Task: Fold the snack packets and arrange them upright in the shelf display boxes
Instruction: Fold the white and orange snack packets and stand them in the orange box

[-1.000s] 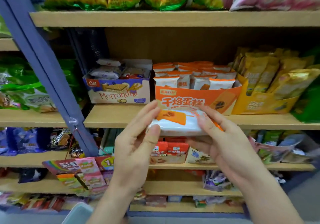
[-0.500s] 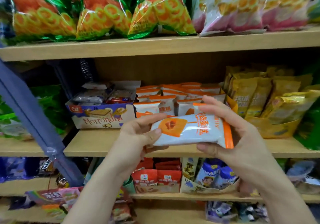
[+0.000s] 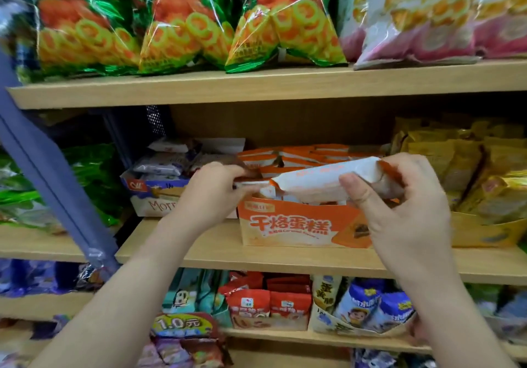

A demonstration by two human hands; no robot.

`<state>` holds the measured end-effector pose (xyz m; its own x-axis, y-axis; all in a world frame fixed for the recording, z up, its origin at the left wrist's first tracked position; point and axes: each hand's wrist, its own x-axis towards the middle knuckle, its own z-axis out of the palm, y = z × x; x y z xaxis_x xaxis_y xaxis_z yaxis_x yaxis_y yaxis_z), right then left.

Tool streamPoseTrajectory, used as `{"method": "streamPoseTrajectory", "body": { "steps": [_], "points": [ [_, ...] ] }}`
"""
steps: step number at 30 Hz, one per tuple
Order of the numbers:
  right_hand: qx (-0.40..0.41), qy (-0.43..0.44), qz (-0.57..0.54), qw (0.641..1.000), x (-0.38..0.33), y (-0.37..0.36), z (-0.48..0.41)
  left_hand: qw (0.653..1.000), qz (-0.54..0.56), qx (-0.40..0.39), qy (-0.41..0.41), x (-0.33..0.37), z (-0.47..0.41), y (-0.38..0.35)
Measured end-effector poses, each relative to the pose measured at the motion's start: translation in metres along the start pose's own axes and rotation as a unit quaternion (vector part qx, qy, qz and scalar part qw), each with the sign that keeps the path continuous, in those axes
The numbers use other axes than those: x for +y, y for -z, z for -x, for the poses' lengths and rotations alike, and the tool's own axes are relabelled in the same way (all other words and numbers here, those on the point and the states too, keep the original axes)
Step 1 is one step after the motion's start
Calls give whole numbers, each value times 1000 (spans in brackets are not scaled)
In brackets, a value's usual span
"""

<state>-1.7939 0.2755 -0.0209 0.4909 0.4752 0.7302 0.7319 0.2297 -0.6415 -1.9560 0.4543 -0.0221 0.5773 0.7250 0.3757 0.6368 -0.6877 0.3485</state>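
My left hand (image 3: 212, 193) and right hand (image 3: 399, 213) pinch opposite ends of white-orange packet (image 3: 322, 181), above orange display box (image 3: 296, 225).

The packet (image 3: 328, 181) is white with orange ends and faint orange print. The display box (image 3: 299, 225) is orange with white characters and a brown cake picture. The shelf (image 3: 256, 88) is pale wood. The green bags (image 3: 182, 25) show yellow-orange rings. The neighbouring bags (image 3: 427, 17) are pink and white. Golden-yellow packets (image 3: 470, 168) sit in a yellow box (image 3: 484, 233).

packets (image 3: 299, 153) crowd orange box (image 3: 296, 226), headroom above
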Motion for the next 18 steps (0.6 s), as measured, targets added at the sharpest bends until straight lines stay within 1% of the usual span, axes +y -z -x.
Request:
{"method": "streamPoseTrajectory", "body": {
  "steps": [4, 6, 8, 9, 11, 12, 14, 17, 18],
  "points": [
    [-14, 75, 68, 995, -8, -18, -4, 998, -67, 4, 17, -5, -15, 4],
    [-28, 120, 94, 988, -14, -29, -7, 995, -91, -16, 32, -7, -20, 4],
    [-57, 147, 124, 980, -19, -40, -10, 996, -75, -33, 38, -10, -24, 2],
    [-73, 149, 142, 976, -20, -45, -11, 997, -55, -27, 37, -11, -25, 1],
    [-108, 138, 166, 971, -20, -54, -14, 1000, 11, 17, 19, -16, -29, 2],
    [-130, 132, 172, 968, -21, -58, -16, 997, 62, 49, 12, -18, -30, 3],
    [-172, 111, 195, 959, -26, -66, -20, 980, 166, 107, 19, -20, -31, 9],
    [-225, 45, 233, 945, -27, -79, -25, 953, 220, 206, 2, -26, -32, 17],
    [-240, 30, 234, 942, -28, -84, -24, 944, 241, 228, 7, -28, -30, 18]
  ]
}}
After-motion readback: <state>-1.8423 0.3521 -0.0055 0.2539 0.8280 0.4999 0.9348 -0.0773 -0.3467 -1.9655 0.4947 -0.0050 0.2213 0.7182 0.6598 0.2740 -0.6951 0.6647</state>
